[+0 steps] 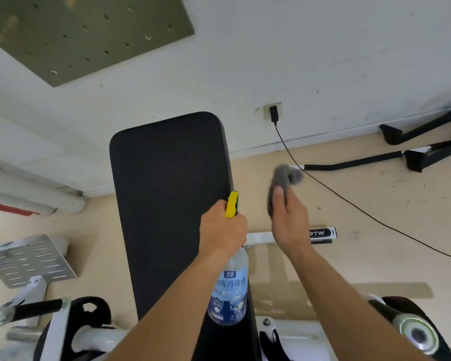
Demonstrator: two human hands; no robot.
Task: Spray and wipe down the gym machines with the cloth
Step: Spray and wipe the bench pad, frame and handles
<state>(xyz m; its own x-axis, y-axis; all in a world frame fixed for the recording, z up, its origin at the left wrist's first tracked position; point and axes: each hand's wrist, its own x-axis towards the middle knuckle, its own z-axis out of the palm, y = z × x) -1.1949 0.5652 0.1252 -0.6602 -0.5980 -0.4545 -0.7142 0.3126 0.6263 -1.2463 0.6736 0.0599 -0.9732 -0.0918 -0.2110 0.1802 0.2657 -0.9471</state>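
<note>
Cloth [284,182], soft and limp, sits bunched in the right hand's [288,220] closed fingers, off the pad's [169,194] right edge. Left hand [223,230] wraps the light, slick bottle's [229,290] neck at the trigger [231,204].

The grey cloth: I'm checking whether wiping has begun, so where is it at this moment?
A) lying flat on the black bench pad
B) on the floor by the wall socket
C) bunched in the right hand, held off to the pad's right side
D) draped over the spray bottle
C: the grey cloth is bunched in the right hand, in the air beside the black bench pad, while the left hand grips the spray bottle.
</note>
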